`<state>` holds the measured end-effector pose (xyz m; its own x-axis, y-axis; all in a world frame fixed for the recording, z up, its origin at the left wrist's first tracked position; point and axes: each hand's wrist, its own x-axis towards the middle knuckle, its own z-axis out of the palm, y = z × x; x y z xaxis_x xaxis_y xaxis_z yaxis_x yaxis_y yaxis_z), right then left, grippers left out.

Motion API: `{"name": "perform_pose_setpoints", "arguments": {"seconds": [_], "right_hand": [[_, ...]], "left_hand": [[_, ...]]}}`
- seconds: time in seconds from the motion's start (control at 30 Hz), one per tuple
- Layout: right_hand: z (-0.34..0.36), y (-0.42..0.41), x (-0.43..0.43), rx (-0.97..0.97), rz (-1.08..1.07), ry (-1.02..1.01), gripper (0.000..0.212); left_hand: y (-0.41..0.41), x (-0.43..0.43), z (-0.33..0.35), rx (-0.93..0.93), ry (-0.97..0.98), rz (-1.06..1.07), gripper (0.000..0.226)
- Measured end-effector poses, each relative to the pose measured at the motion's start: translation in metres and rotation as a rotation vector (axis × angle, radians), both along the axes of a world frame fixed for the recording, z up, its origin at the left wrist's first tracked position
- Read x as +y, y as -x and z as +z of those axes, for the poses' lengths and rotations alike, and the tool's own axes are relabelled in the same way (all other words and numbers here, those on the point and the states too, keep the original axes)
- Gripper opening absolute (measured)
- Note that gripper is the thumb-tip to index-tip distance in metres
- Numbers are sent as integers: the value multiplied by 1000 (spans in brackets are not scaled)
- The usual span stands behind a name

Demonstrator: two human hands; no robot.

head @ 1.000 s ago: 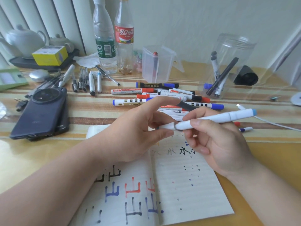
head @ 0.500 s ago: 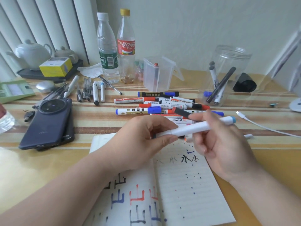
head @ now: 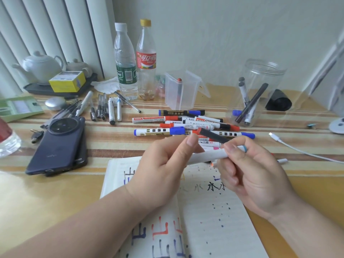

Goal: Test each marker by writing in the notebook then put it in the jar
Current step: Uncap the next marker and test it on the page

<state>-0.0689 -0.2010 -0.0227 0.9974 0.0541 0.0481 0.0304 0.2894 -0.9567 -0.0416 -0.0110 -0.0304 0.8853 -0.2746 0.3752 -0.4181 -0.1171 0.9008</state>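
Note:
A white marker with a light-blue end (head: 210, 156) is held level above the open notebook (head: 204, 211), which carries blue, red and black test strokes. My left hand (head: 165, 164) pinches the marker's near end between thumb and fingers. My right hand (head: 249, 170) grips the far part of its barrel near the blue end. A heap of blue, red and black markers (head: 188, 125) lies just behind my hands. The clear jar (head: 256, 94) at the back right holds several markers.
Two stacked dark phones (head: 59, 146) lie at the left, with a row of pens (head: 104, 108) behind them. Two plastic bottles (head: 135, 62) and a small clear container (head: 178, 90) stand at the back. A white cable (head: 301, 148) runs along the right. A teapot tray (head: 55, 88) sits back left.
Both hands stay on the white marker. The right hand has slid towards its blue end, and the marker now points further away from me; the view has dropped a little.

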Motion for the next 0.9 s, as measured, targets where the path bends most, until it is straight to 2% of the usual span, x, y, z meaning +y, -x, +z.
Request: {"name": "perform_pose_setpoints", "arguments": {"seconds": [0.2, 0.3, 0.37, 0.5, 0.63, 0.7, 0.8, 0.9], "right_hand": [[8, 2, 10, -85, -131, -22, 14], [16, -3, 9, -97, -190, -93, 12], [25, -8, 2, -129, -238, -71, 10], [59, -29, -2, -353, -416, 245, 8], [92, -81, 12, -540, -552, 486, 3], [102, -112, 19, -545, -595, 539, 4], [104, -152, 31, -438, -574, 568, 5], [96, -165, 40, -317, -498, 601, 29]], "left_hand": [[-7, 6, 4, -24, -108, -77, 35], [-13, 7, 3, -65, -144, 13, 29], [-16, 7, 0, -83, -137, 144, 30], [-27, 17, -2, 2, 53, 382, 37], [-31, 18, -6, 2, 55, 425, 30], [-28, 16, -7, -5, 33, 403, 36], [-24, 14, -5, -1, -18, 360, 36], [-22, 14, -3, -27, -70, 336, 48]]}}
